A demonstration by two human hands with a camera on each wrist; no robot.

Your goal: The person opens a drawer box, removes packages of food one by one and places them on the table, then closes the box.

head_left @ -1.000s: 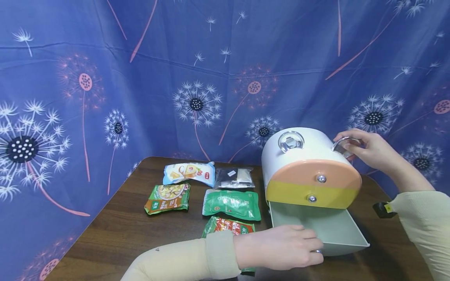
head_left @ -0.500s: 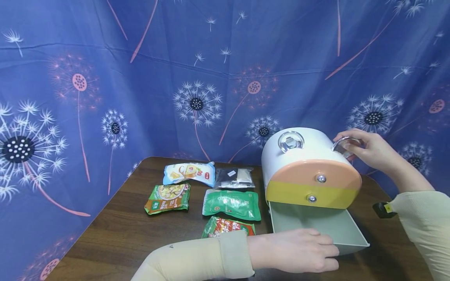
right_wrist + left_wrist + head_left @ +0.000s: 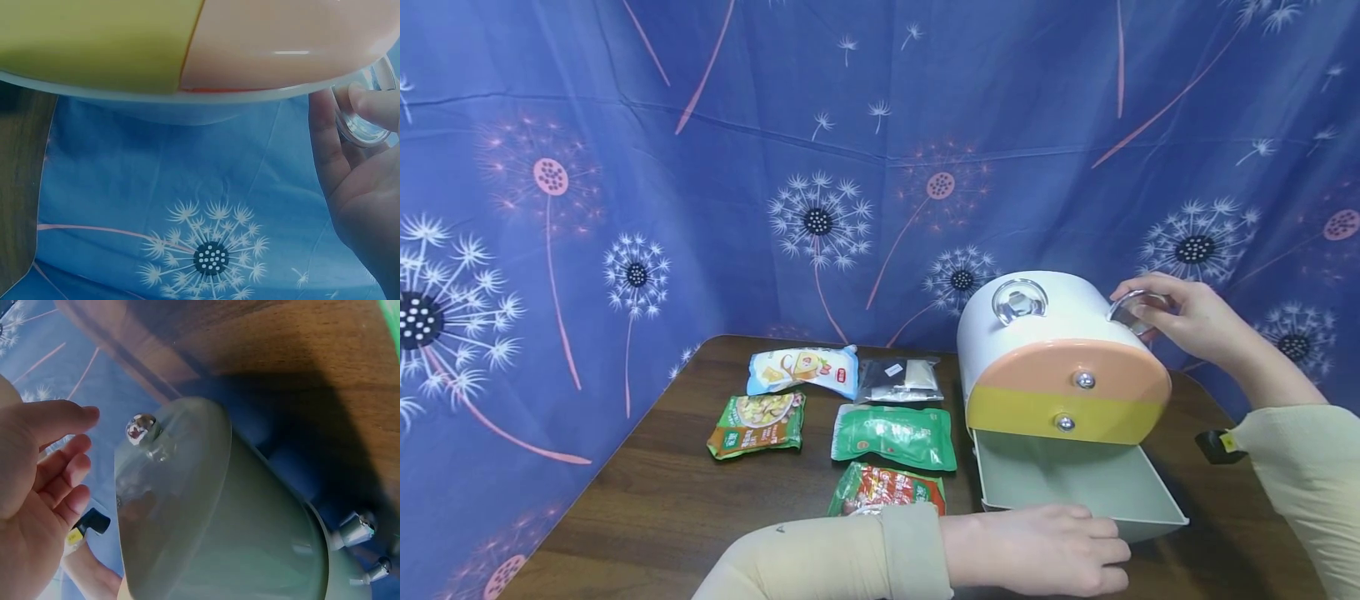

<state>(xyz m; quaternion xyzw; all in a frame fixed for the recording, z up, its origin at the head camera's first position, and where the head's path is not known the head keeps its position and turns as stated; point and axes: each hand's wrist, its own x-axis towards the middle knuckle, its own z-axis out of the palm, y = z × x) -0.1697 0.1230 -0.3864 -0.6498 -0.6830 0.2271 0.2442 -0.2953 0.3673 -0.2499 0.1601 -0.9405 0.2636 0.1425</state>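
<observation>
A small rounded drawer cabinet (image 3: pixel 1063 312), white with an orange front above a yellow one, stands on the table. Its pale green bottom drawer (image 3: pixel 1097 475) is pulled out, and I see nothing inside the visible part. My left hand (image 3: pixel 1037 550) is in front of that drawer. In the left wrist view its thumb and loosely bent fingers are apart from the drawer's silver knob (image 3: pixel 142 429), holding nothing. My right hand (image 3: pixel 1202 325) grips the silver ear-shaped handle (image 3: pixel 362 128) on the cabinet's right side, thumb and fingers round it.
Left of the cabinet lie a white-and-blue food packet (image 3: pixel 802 372), a clear packet with dark contents (image 3: pixel 898 380), a green packet (image 3: pixel 892 436), a green-and-orange packet (image 3: pixel 757 423) and a red-and-green packet (image 3: pixel 887 487), partly behind the left sleeve. A patterned blue cloth (image 3: pixel 820 125) hangs behind.
My left hand has let go of the drawer knob and moved slightly right and toward me. The drawer stays pulled out, and my right hand keeps its grip on the handle.
</observation>
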